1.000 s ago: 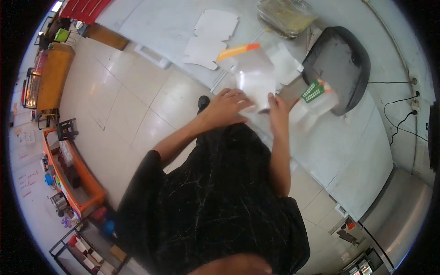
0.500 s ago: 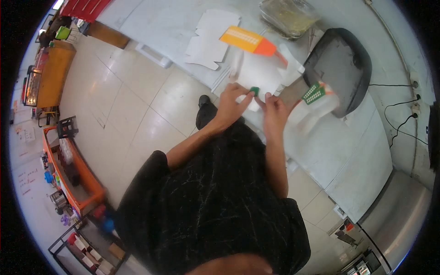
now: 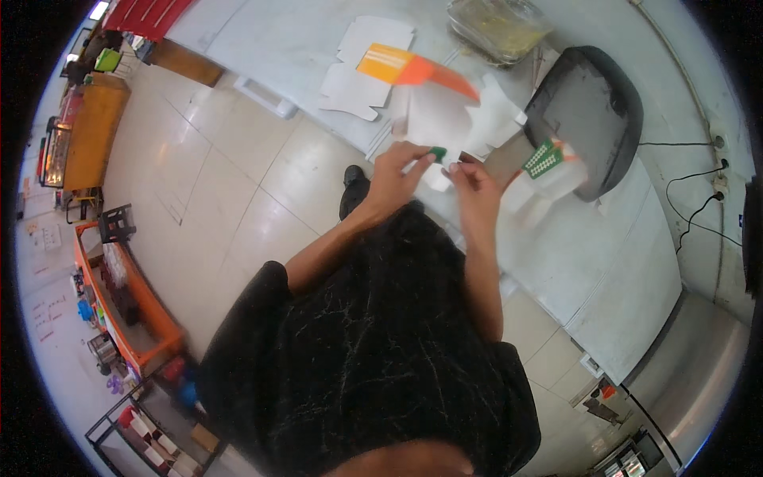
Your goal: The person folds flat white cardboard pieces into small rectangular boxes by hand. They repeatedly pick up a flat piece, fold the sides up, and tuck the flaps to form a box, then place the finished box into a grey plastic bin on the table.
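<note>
A partly folded cardboard box [image 3: 441, 119], white inside with orange, yellow and green printed outer faces, stands over the table's near edge in front of me. My left hand [image 3: 395, 176] pinches a small green flap [image 3: 437, 154] at its near edge between thumb and fingers. Beside it, my right hand [image 3: 479, 191] has thumb and fingers closed on the box's near right edge; the fingers partly hide the grip. An orange and yellow flap [image 3: 397, 67] sticks out on the far side. Green dotted panels [image 3: 544, 160] show to the right, blurred around their white parts.
A flat white cardboard blank [image 3: 354, 83] lies at the far left. Behind the box are a clear plastic-wrapped pack [image 3: 499, 32] and a dark grey padded piece [image 3: 592, 119] with worn patches. Cables [image 3: 682, 191] hang along the wall; an orange-framed rack [image 3: 151, 342] stands left.
The orange and yellow flap has swung left, showing more orange. The green flap and my left hand have shifted slightly left, a little further from my right hand.
</note>
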